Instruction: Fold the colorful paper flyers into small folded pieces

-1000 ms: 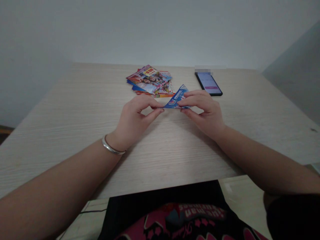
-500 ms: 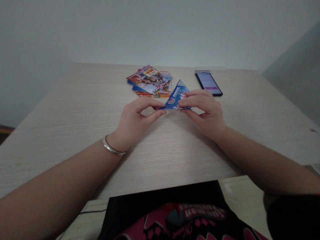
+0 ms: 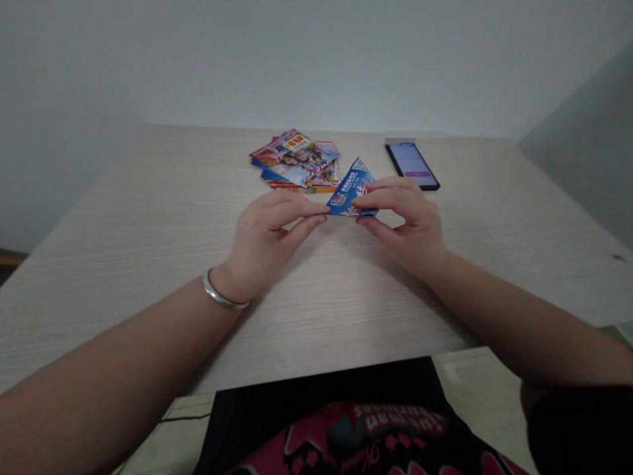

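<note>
Between my hands, just above the table, is a blue folded paper leaflet (image 3: 349,188) with white and red print, its visible part a triangle pointing up. My left hand (image 3: 279,227) pinches its left corner between thumb and fingers; a silver bangle circles that wrist. At the right end, my right hand (image 3: 408,221) grips the paper, thumb below and fingers over the front. The fingers of the right hand hide the leaflet's right part.
Behind my left hand lies a loose pile of colourful printed leaflets (image 3: 297,158). A black phone (image 3: 415,165) with its screen lit rests behind my right hand. The pale wood-grain table (image 3: 306,316) meets a wall at its far edge.
My left fingers have closed more tightly on the leaflet's left corner, covering its tip. The right hand has barely moved, and the pile and phone are unchanged.
</note>
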The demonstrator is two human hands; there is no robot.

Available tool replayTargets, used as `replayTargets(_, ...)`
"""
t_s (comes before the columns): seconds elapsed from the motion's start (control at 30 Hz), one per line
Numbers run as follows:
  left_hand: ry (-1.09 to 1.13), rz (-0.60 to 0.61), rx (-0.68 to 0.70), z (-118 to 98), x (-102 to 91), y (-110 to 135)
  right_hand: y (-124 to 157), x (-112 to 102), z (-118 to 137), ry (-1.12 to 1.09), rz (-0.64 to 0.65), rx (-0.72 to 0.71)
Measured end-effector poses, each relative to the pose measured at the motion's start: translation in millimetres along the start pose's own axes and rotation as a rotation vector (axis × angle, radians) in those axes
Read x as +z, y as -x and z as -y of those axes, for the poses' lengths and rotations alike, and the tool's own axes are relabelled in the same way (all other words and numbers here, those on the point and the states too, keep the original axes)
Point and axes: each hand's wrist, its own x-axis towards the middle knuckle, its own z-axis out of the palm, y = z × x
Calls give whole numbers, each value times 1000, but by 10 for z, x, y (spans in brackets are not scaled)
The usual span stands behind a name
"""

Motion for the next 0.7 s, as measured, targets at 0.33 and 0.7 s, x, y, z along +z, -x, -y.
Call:
replayTargets(0.33, -23, -5, 10, 1, 5, 0, -2, 2, 11, -29, 2, 33)
replayTargets(0.7, -59, 37, 100, 4, -7, -18, -11, 10, 25, -44, 13, -1)
